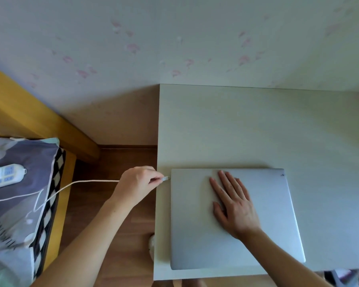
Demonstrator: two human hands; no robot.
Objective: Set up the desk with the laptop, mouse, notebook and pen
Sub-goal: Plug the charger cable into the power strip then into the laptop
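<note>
The closed silver laptop [234,220] lies flat near the front left corner of the white desk [257,125]. The right hand [234,204] rests palm down on its lid, fingers [226,181] straight and slightly spread. Just off the laptop's left edge, the left hand [137,183] pinches the plug of a thin white cable [87,181], plug tip just beside that edge. The cable trails left over the wooden floor [122,162] to a bed, where a white power strip [4,176] lies on a patterned pillow [23,195].
</note>
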